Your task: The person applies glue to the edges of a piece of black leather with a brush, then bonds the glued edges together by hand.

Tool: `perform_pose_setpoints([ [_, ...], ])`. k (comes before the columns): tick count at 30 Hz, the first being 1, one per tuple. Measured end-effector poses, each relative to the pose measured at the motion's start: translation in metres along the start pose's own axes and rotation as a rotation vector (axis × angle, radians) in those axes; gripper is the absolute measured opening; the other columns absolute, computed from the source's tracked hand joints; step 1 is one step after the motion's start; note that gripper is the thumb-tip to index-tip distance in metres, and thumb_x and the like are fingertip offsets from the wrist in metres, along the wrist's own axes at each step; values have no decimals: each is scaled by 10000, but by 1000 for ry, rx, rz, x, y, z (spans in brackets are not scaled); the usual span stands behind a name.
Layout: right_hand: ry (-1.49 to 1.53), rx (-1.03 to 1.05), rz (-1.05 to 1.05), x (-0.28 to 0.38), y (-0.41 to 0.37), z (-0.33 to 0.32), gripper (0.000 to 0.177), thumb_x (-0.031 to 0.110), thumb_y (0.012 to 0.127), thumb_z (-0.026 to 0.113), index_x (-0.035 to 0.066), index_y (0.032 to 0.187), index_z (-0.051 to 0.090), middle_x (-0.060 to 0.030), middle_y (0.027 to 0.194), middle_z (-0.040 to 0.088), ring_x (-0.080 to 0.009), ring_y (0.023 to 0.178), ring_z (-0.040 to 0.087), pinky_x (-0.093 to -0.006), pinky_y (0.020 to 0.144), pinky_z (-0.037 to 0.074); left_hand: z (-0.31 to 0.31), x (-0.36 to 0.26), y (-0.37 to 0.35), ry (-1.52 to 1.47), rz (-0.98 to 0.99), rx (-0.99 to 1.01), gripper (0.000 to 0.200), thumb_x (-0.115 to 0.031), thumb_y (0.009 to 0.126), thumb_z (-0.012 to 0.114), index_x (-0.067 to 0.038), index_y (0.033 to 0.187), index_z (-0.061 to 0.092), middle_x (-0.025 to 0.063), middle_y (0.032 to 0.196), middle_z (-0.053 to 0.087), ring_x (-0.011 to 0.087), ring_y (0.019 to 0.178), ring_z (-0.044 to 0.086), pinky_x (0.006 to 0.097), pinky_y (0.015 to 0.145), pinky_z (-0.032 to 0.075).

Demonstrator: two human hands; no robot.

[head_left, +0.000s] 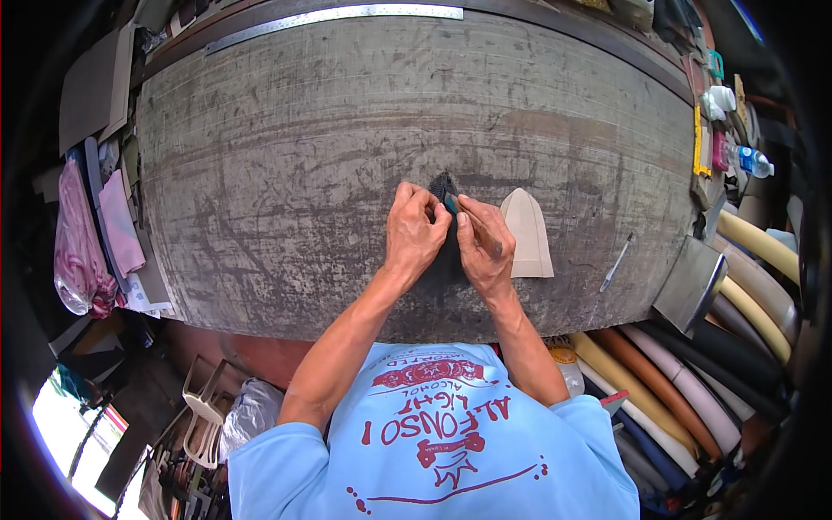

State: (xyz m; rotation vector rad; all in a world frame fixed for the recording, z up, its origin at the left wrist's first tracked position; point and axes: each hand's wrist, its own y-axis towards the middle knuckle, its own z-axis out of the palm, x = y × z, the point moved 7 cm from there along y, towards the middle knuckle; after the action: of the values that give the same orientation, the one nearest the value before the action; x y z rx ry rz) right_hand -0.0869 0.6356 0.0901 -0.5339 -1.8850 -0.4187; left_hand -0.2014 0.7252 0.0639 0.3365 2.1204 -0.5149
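My left hand is closed in a pinch at the edge of a small dark piece on the worktable. Close beside it, my right hand is closed around a small teal object, whose kind I cannot make out. The fingers hide most of the teal object and part of the dark piece. A beige pattern piece, with a rounded tip and a straight lower edge, lies just right of my right hand.
A pen lies farther right on the scratched worktable. A metal ruler runs along the back edge. Pink material sits at the left, a plastic bottle at the right. Several material rolls stand at lower right.
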Motion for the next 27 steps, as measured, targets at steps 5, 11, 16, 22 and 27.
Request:
perform_pose_setpoints([
  [5, -61, 4, 1, 0, 8, 3, 212, 27, 917, 657, -53, 1112, 680, -189, 1040, 704, -328, 959, 662, -397, 825, 533, 2, -3, -1, -25, -12, 17, 135, -66, 844, 676, 35, 801, 598, 120, 901, 527, 235, 699, 584, 371, 601, 505],
  [11, -56, -50, -51, -3, 7, 5, 198, 38, 925, 660, -52, 1099, 680, -182, 1045, 708, -331, 978, 662, -405, 842, 531, 3, -4, -2, -36, 4, -4, 134, -61, 845, 675, 32, 797, 592, 120, 885, 523, 229, 690, 575, 371, 600, 498],
  [16, 74, -68, 47, -15, 5, 13, 207, 23, 950, 630, -62, 1137, 651, -192, 1089, 681, -292, 997, 680, -360, 805, 579, 6, 0, 0, -34, 58, -12, 133, -74, 862, 677, 30, 815, 610, 95, 868, 539, 171, 673, 566, 325, 593, 482],
  [22, 97, -38, 106, -24, -4, 19, 236, 35, 981, 597, -70, 1192, 615, -191, 1157, 645, -264, 1046, 677, -326, 799, 609, 7, 12, 2, -110, -19, 48, 157, -92, 862, 689, 35, 823, 604, 90, 876, 538, 164, 660, 544, 323, 593, 468],
  [27, 195, -30, 149, -24, -3, 16, 239, 50, 990, 592, -74, 1193, 612, -185, 1186, 630, -256, 1067, 668, -326, 831, 611, 9, 10, 17, 47, 13, 30, 180, -128, 853, 698, 43, 876, 647, 141, 912, 594, 240, 697, 617, 369, 644, 512],
])
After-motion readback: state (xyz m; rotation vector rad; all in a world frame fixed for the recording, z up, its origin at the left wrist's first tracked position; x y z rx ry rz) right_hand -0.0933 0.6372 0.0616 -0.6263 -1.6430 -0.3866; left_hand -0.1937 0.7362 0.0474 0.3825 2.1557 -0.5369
